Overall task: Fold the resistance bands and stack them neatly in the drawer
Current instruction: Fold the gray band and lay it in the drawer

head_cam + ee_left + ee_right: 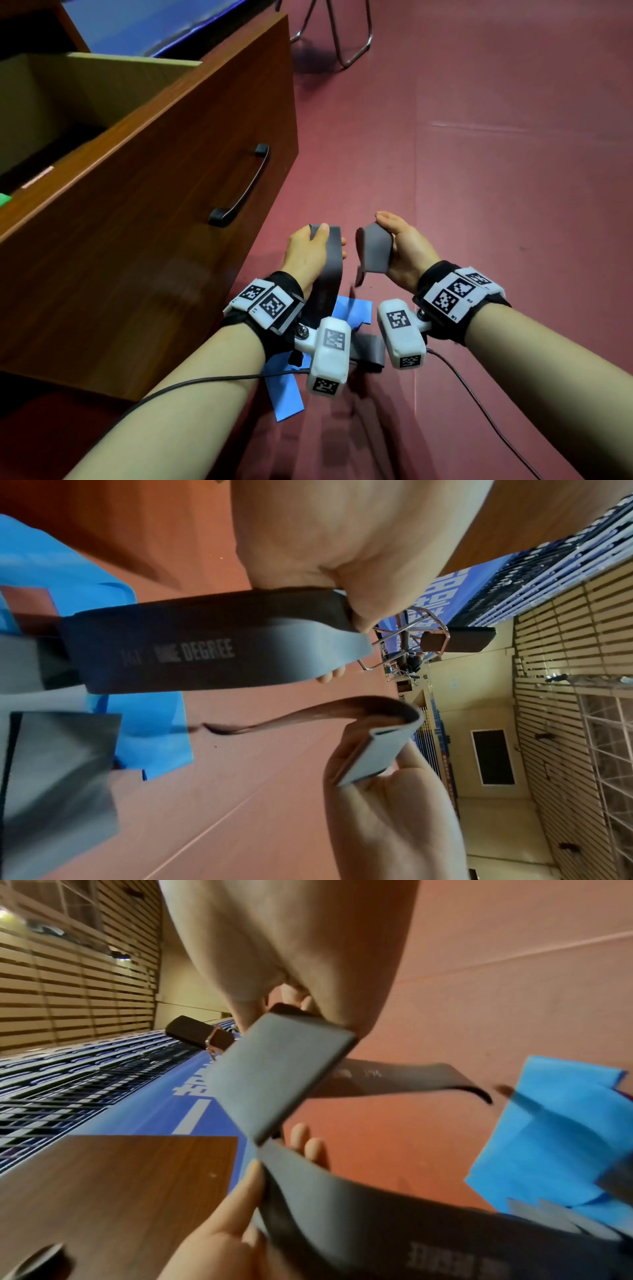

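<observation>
A long grey resistance band (334, 260) hangs between both hands above the red floor. My left hand (323, 240) grips one stretch of it, thumb on top; the printed side shows in the left wrist view (212, 653). My right hand (387, 236) pinches the other end, doubled over into a short flat fold (277, 1074). The two hands are a small gap apart. The open wooden drawer (144, 192) stands to the left, with a bit of green (5, 200) at its near corner.
On the floor under my wrists lie a blue band (354, 308) and a second grey band (371, 346), partly hidden by the wrist cameras. The drawer's black handle (239, 186) faces the hands. Chair legs (342, 41) stand farther back. Cables trail from both wrists.
</observation>
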